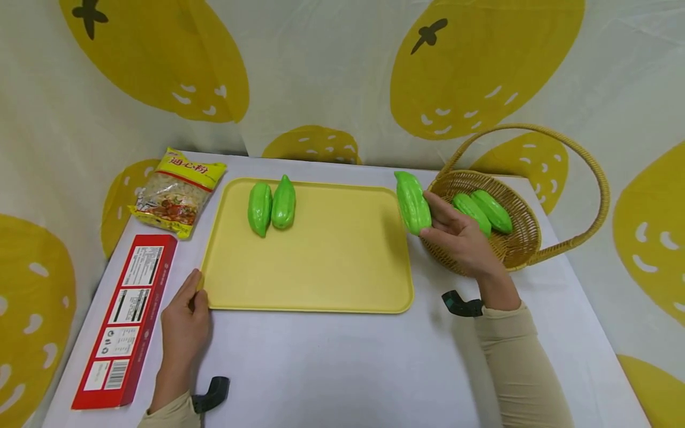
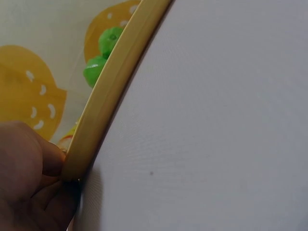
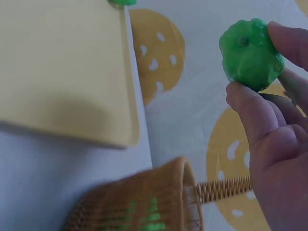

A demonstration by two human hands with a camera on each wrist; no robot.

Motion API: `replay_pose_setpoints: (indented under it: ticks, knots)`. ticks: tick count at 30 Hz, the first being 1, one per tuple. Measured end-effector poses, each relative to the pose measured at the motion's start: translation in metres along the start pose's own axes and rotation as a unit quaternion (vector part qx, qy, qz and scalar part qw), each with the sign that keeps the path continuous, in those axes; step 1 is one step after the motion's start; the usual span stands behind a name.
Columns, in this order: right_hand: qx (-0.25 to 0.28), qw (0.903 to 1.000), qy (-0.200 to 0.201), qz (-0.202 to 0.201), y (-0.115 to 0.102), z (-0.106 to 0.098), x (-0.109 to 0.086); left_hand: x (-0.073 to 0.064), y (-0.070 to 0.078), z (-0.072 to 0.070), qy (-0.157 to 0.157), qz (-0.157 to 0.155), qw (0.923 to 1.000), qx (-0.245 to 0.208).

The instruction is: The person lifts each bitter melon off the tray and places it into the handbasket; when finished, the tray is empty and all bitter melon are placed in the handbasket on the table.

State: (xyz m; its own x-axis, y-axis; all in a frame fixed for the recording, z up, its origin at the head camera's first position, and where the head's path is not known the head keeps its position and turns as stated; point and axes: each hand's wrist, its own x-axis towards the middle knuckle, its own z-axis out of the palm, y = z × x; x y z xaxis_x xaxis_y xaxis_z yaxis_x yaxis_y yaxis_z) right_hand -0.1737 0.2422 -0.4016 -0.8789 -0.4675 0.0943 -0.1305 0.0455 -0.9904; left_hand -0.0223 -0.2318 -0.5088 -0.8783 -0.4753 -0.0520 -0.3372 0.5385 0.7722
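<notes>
— Green gourd (image 1: 412, 203), the held one: where, and who's got it?
— Right hand (image 1: 464, 238) has it, thumb on one side, fingertips on the other. It's at the right edge of the yellow tray (image 1: 321, 270), toward the far corner.
— Resting or lifted?
— Lifted. Right wrist view shows it up in the air, apart from the tray.
— And the left hand (image 1: 185, 324)?
— Gripping the tray's near-left corner, digits against the rim. Left wrist view has that contact close up, partly in shadow.
— Tray contents?
— Two gourds (image 1: 260, 208) in the far-left part, side by side, one tip pointing near, the other far.
— Right of the tray?
— Wicker basket (image 1: 527, 229) just beside it, arched handle (image 1: 594, 172) leaning out to the right. Two more gourds (image 1: 492, 212) inside, against each other. Tan sleeve (image 1: 524, 362) comes in from near-right of the tray; black mount (image 1: 461, 304) at that wrist.
— Left of it?
— Food bag (image 1: 176, 196), yellow and see-through, just off the far-left corner. Long red box (image 1: 125, 324) lies left of the tray too, nearer than the bag, white label panels up.
— Under and behind?
— White tabletop (image 1: 332, 368) under the tray. Pale curtain (image 1: 321, 65) behind it, big yellow fruit prints.
</notes>
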Motion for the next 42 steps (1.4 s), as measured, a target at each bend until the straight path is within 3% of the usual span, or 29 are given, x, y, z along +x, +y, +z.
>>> replay_pose_setpoints:
  ticks: [9, 18, 28, 32, 38, 42]
  knots:
    - [-0.063, 0.9959, 0.035, 0.055, -0.004, -0.040, -0.019, -0.001, 0.000, 0.000, -0.001, 0.004, 1.0000, 0.004]
    - [-0.137, 0.9820, 0.059, 0.115, 0.003, -0.077, -0.036, -0.001, 0.003, -0.002, -0.007, 0.000, 1.0000, 0.007]
    - [-0.189, 0.9675, 0.082, 0.147, 0.016, -0.102, -0.045, -0.001, 0.005, -0.001, -0.007, -0.026, 0.9995, 0.018]
    - [-0.206, 0.9627, 0.084, 0.155, 0.019, -0.111, -0.046, -0.001, 0.005, -0.001, -0.006, -0.021, 0.9997, 0.014]
    - [-0.243, 0.9445, 0.109, 0.192, 0.021, -0.119, -0.043, -0.001, 0.005, 0.000, -0.006, -0.026, 0.9995, 0.016]
    - [-0.254, 0.9429, 0.103, 0.189, 0.025, -0.121, -0.041, -0.001, 0.006, 0.000, -0.006, -0.026, 0.9995, 0.016]
